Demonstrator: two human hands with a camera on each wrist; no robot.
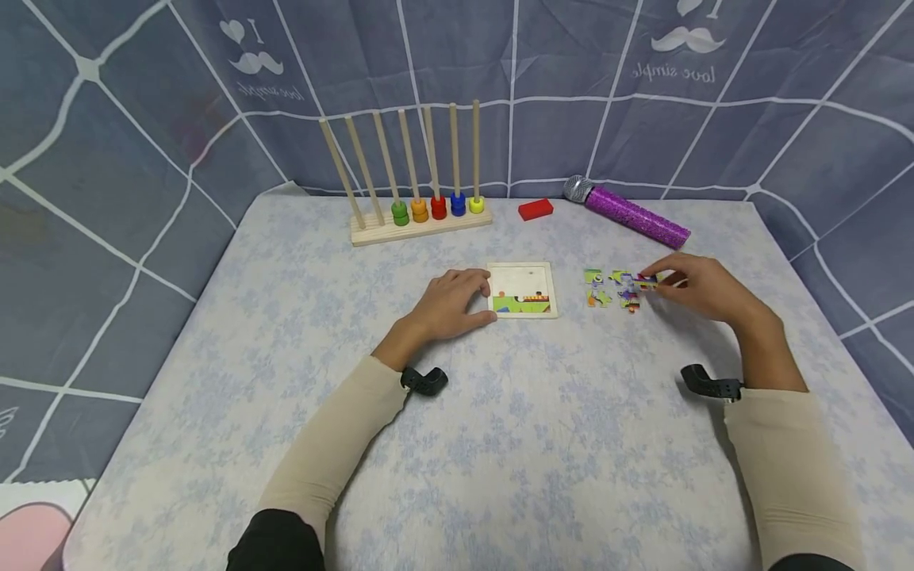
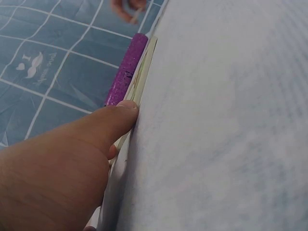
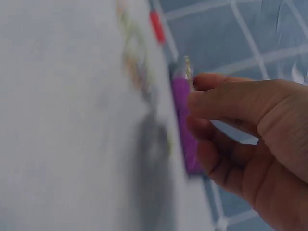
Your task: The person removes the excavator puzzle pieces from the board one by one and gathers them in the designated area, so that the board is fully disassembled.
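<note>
The head view looks forward and down from above the desk [image 1: 514, 476], wide enough for both hands and the curtain [image 1: 464, 63]. The wrist views, turned sideways, skim low past the left hand [image 2: 67, 154] and right hand [image 3: 250, 130], very near; all three share the microphone [image 1: 639, 217].

tabletop play corner: patterned curtain [image 1: 464, 63], peg stacker [image 1: 420, 212], puzzle frame [image 1: 517, 279]

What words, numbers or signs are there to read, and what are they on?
"love simple", printed backwards, twice on the blue-gray cloth at the back.
"I", beside a heart and above a mustache, twice on that cloth.
Dark marks on the purple microphone, in the left wrist view: too blurred to read.
Puzzle board and puzzle pieces: any words are too small to read.
</note>
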